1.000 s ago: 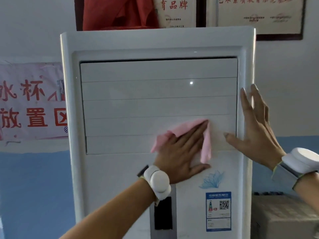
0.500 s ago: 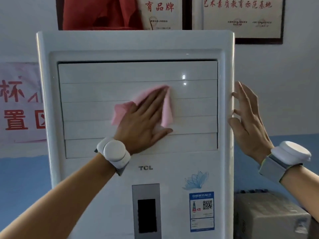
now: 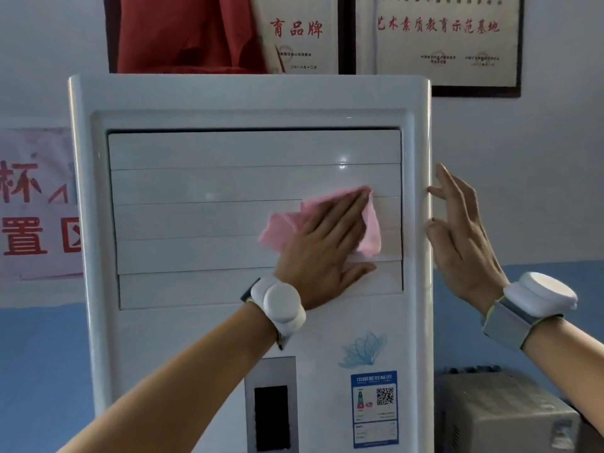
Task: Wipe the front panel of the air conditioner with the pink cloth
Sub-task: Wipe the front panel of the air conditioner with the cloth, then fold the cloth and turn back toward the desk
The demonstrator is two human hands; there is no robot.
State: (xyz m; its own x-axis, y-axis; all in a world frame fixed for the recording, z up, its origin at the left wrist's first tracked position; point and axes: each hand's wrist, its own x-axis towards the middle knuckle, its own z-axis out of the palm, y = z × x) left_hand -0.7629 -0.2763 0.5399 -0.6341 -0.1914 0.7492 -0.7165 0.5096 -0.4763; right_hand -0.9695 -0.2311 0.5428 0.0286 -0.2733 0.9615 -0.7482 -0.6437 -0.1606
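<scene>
A tall white floor-standing air conditioner (image 3: 183, 338) fills the middle of the view, with horizontal louvre slats across its upper front. My left hand (image 3: 323, 253) lies flat on the right part of the slats and presses the pink cloth (image 3: 281, 230) against them; the cloth sticks out to the left of the hand and past the fingertips. My right hand (image 3: 461, 237) rests open on the unit's right side edge, fingers spread, thumb on the corner. Both wrists wear white round devices.
A grey box-shaped appliance (image 3: 503, 416) stands low to the right of the unit. Framed certificates (image 3: 438, 34) and a red cloth (image 3: 183, 31) hang on the wall above. A pink paper sign (image 3: 36, 204) with red characters is on the left wall.
My left hand slid the cloth up and left across the slats, then back toward the right side. My right hand stayed on the right edge. The view shifted slightly.
</scene>
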